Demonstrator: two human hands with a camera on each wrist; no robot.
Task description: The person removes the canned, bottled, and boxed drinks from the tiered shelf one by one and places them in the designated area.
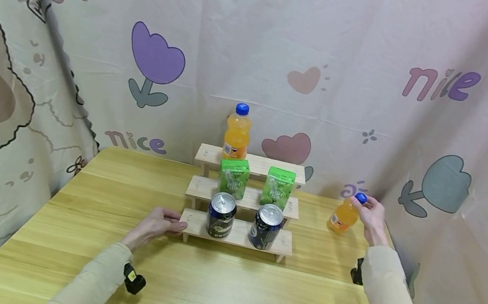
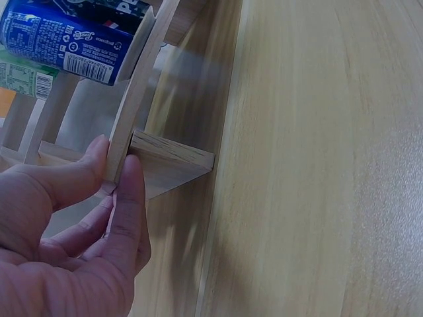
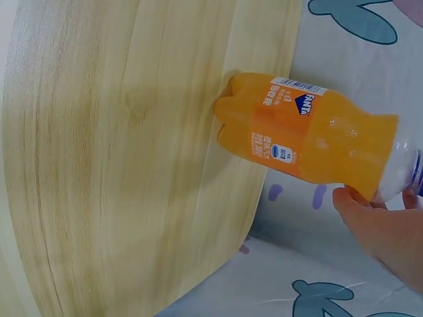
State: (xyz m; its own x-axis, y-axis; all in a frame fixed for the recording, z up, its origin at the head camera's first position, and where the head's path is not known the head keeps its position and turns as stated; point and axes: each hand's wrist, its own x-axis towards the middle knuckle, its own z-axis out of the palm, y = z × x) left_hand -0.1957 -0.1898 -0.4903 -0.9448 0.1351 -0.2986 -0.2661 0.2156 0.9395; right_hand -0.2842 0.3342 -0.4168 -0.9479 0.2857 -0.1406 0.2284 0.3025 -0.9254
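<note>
My left hand (image 1: 162, 222) pinches the left end of the lowest tier of a wooden three-tier shelf (image 1: 237, 232), thumb above and fingers below in the left wrist view. Over at the right, my right hand (image 1: 371, 217) grips an orange Fanta bottle (image 3: 297, 135) near its blue cap; the bottle leans slightly, its base close over the table. On the shelf's top tier stands a second orange soda bottle (image 1: 238, 134). Two green drink cartons, one left (image 1: 233, 178) and one right (image 1: 278, 188), occupy the middle tier. Two dark cans, left (image 1: 221, 215) and right (image 1: 266, 226), stand on the lowest tier.
The shelf stands on a wood-grain table (image 1: 229, 295) toward its back edge. A printed curtain (image 1: 358, 47) hangs behind the table and along both sides. In the right wrist view, the table's rounded corner (image 3: 244, 241) lies near the curtain.
</note>
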